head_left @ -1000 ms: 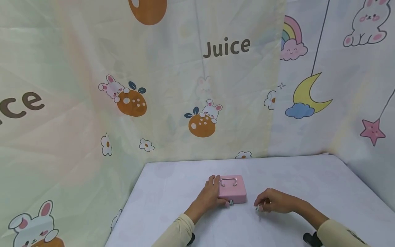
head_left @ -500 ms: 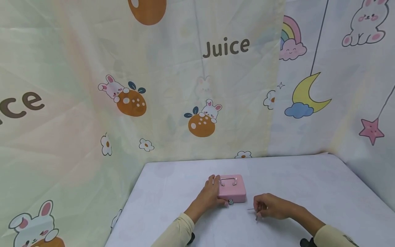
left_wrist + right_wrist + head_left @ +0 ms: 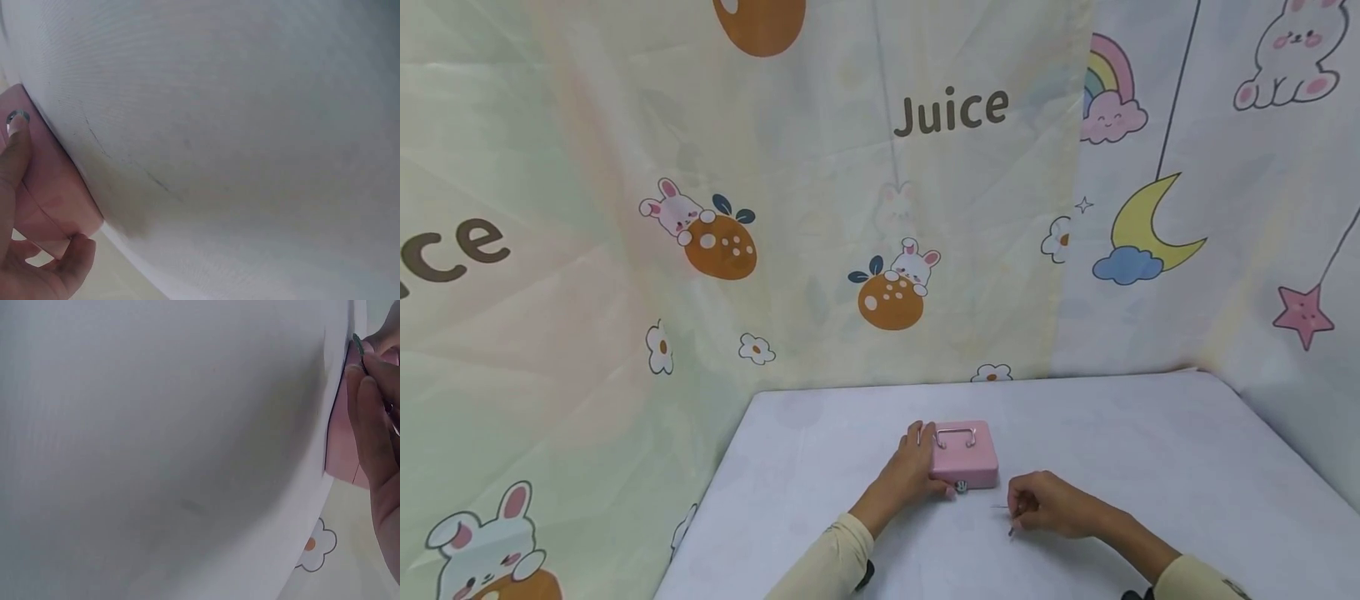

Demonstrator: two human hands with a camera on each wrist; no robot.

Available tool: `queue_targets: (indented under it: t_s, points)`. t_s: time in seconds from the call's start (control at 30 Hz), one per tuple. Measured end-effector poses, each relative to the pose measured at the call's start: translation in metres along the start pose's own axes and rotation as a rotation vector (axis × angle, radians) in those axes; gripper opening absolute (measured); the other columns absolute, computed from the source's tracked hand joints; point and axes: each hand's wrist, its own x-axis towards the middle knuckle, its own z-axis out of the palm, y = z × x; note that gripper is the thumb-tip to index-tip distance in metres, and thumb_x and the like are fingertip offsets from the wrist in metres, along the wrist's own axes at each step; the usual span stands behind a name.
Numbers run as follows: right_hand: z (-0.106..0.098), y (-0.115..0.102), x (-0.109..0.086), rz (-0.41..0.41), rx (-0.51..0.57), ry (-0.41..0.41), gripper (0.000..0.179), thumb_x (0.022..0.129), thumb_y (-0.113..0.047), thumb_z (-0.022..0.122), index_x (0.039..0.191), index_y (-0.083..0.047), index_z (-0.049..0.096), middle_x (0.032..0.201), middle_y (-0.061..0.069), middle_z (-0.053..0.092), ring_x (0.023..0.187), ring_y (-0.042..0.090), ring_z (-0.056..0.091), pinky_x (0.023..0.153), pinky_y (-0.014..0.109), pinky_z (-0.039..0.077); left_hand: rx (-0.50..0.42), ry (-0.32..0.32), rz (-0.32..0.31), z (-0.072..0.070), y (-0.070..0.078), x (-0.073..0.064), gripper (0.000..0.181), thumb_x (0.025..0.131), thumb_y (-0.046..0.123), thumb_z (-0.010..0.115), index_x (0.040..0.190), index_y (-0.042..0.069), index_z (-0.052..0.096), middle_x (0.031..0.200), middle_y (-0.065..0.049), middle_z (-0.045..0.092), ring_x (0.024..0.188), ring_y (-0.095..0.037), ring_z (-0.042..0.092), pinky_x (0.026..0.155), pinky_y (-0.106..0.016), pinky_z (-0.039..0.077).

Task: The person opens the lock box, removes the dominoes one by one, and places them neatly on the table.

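A small pink cash box (image 3: pixel 967 457) with a wire handle on its lid and a round silver lock (image 3: pixel 961 486) in its front sits on the white table. My left hand (image 3: pixel 912 467) grips its left end, thumb at the front beside the lock, fingers round the side and back. In the left wrist view the thumb tip partly covers the lock (image 3: pixel 17 117). To the right and nearer me, my right hand (image 3: pixel 1054 505) pinches a small metal key (image 3: pixel 358 345) between thumb and fingertips. A second thin metal piece (image 3: pixel 998 506) sticks out leftward from that hand; its other end is hidden.
The white tabletop (image 3: pixel 820 442) reaches back to a printed cloth wall (image 3: pixel 820 250) with rabbits and oranges. Another cloth wall (image 3: pixel 1262 208) stands along the right side.
My right hand has turned and shifted slightly left and down, still pinching the key, and the thin metal piece now points left. My left hand and the cash box stay put.
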Motion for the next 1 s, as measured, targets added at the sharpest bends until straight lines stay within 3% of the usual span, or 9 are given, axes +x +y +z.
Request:
queue_targets:
  t_s: [0.17, 0.4, 0.63, 0.83, 1.0]
  points:
    - [0.006, -0.001, 0.004, 0.005, 0.02, -0.013, 0.016, 0.084, -0.009, 0.079, 0.088, -0.011, 0.063, 0.085, -0.007, 0.065, 0.074, 0.002, 0.059, 0.066, 0.021, 0.052, 0.001, -0.001, 0.015, -0.001, -0.001, 0.001, 0.11, 0.073, 0.048, 0.087, 0.155, 0.007, 0.026, 0.157, -0.022, 0.031, 0.139, -0.036, 0.043, 0.108, -0.044, 0.047]
    - [0.012, -0.003, 0.008, -0.008, -0.008, -0.006, 0.014, 0.089, -0.012, 0.075, 0.091, -0.01, 0.061, 0.083, -0.008, 0.063, 0.073, 0.002, 0.057, 0.065, 0.022, 0.051, 0.011, -0.006, 0.022, -0.003, 0.0, 0.002, 0.108, 0.073, 0.047, 0.087, 0.155, 0.008, 0.027, 0.156, -0.023, 0.032, 0.138, -0.036, 0.045, 0.107, -0.043, 0.047]
    - [0.02, 0.002, 0.012, -0.028, -0.031, 0.023, 0.014, 0.095, -0.022, 0.069, 0.091, -0.018, 0.057, 0.077, -0.012, 0.06, 0.068, -0.002, 0.052, 0.058, 0.019, 0.047, 0.025, -0.008, 0.017, -0.004, 0.002, 0.002, 0.106, 0.073, 0.047, 0.087, 0.153, 0.01, 0.029, 0.155, -0.022, 0.033, 0.136, -0.036, 0.046, 0.106, -0.043, 0.049]
    - [0.027, 0.001, 0.015, -0.018, -0.073, 0.065, 0.015, 0.098, -0.025, 0.066, 0.088, -0.019, 0.056, 0.071, -0.014, 0.055, 0.062, -0.003, 0.047, 0.053, 0.018, 0.042, 0.025, -0.012, 0.006, -0.004, 0.002, 0.002, 0.106, 0.073, 0.047, 0.087, 0.153, 0.011, 0.029, 0.155, -0.021, 0.032, 0.135, -0.035, 0.047, 0.105, -0.043, 0.049]
    - [0.033, -0.006, 0.019, -0.007, -0.14, 0.16, 0.015, 0.097, -0.019, 0.066, 0.085, -0.017, 0.056, 0.067, -0.014, 0.055, 0.059, -0.003, 0.046, 0.051, 0.019, 0.043, 0.019, -0.005, 0.015, -0.002, 0.001, 0.003, 0.106, 0.071, 0.046, 0.088, 0.153, 0.011, 0.029, 0.155, -0.022, 0.033, 0.134, -0.035, 0.048, 0.104, -0.043, 0.05]
